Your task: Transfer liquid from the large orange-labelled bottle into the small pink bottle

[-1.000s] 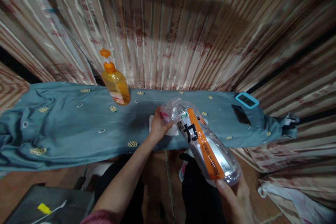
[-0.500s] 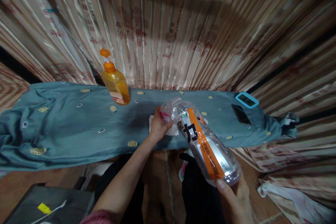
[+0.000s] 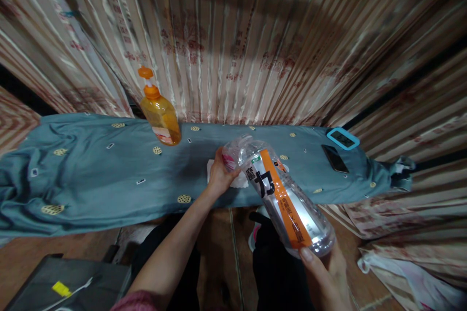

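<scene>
Here we have the clear plastic bottle [image 3: 282,194] tilted across our lap, its neck end up over the near edge of the blue-covered table [image 3: 91,180] and its base down toward us. Our left hand [image 3: 221,175] is clenched round the neck end, fingers [image 3: 219,158] wrapped over what looks like the pink cap, though the cap itself is mostly hidden. Our right hand [image 3: 326,272] cups the base from below, thumb pressed on the bottom of the orange label, grasping the bottle firmly. To work the cap well, we judge that the right hand should brace the base steady while the left alone does the turning; a soft bottle like this buckles if squeezed mid-body, so gripping at the stiff base is wise. Since there seems to be liquid inside, keeping the neck higher than the base guards against a spill. A white tissue [image 3: 239,181] lies on the table just behind the bottle's neck; the orange pump dispenser [image 3: 160,114] stands well to the left of the bottle, and a dark phone [image 3: 334,158] and a blue-framed device [image 3: 343,139] lie to its right.
</scene>
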The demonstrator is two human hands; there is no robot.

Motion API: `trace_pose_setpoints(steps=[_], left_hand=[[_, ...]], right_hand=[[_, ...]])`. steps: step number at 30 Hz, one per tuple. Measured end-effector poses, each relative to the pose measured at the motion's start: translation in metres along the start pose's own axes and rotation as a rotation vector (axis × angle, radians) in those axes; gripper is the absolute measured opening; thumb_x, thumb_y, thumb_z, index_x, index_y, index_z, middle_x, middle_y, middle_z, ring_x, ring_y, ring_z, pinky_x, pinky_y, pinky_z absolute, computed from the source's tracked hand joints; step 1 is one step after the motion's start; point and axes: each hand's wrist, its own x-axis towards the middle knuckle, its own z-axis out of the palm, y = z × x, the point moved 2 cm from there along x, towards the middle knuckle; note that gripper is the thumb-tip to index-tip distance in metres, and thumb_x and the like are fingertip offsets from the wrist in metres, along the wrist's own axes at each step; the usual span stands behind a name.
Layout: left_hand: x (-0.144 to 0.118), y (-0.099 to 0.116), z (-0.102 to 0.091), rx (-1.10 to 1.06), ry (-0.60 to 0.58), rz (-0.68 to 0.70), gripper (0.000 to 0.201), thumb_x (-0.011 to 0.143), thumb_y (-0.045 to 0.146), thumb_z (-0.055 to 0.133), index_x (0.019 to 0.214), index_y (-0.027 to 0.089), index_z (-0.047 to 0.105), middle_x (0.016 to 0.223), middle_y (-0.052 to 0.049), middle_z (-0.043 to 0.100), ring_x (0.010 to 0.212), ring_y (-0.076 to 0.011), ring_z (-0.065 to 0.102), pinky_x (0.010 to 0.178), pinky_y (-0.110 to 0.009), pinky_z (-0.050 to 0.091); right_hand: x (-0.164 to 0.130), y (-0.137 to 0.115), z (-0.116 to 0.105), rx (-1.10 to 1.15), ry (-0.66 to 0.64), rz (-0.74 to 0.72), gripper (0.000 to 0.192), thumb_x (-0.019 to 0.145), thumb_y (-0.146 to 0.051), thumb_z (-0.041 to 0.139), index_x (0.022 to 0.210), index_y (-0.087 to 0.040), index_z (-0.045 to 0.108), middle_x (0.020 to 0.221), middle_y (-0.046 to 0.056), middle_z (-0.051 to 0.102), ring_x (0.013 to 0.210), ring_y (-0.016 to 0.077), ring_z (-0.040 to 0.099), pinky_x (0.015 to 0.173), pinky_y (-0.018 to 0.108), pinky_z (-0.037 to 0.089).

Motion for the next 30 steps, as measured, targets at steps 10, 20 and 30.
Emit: trace_pose_setpoints(steps=[10,20,30], left_hand=[[0.000,0.003,0.000,-0.001,-0.007,-0.015,0.101,0.071,0.027,0.106,0.159,0.021,0.056,0.150,-0.018,0.083,0.137,-0.0430,0.085,0.122,-0.060,0.069],[0.000,0.005,-0.001,-0.002,-0.016,0.002,0.098,0.072,0.030,0.106,0.156,0.022,0.058,0.143,-0.015,0.085,0.130,-0.0405,0.086,0.117,-0.057,0.071],[0.000,0.003,0.000,0.000,-0.003,-0.002,0.100,0.072,0.032,0.110,0.158,0.023,0.060,0.146,-0.016,0.084,0.134,-0.0422,0.085,0.121,-0.060,0.070]], right_hand=[[-0.001,-0.007,0.005,0.004,0.011,0.014,0.071,0.084,-0.068,0.101,0.139,-0.026,0.082,0.121,0.011,0.095,0.112,0.0432,0.088,0.106,0.054,0.064],[0.000,0.003,-0.001,-0.018,-0.020,-0.013,0.070,0.090,-0.063,0.098,0.146,-0.026,0.081,0.127,0.012,0.094,0.126,0.0461,0.086,0.115,0.057,0.060],[0.000,-0.007,0.002,-0.023,0.040,0.033,0.071,0.084,-0.071,0.100,0.136,-0.027,0.080,0.122,0.012,0.094,0.114,0.0455,0.086,0.108,0.056,0.059]])
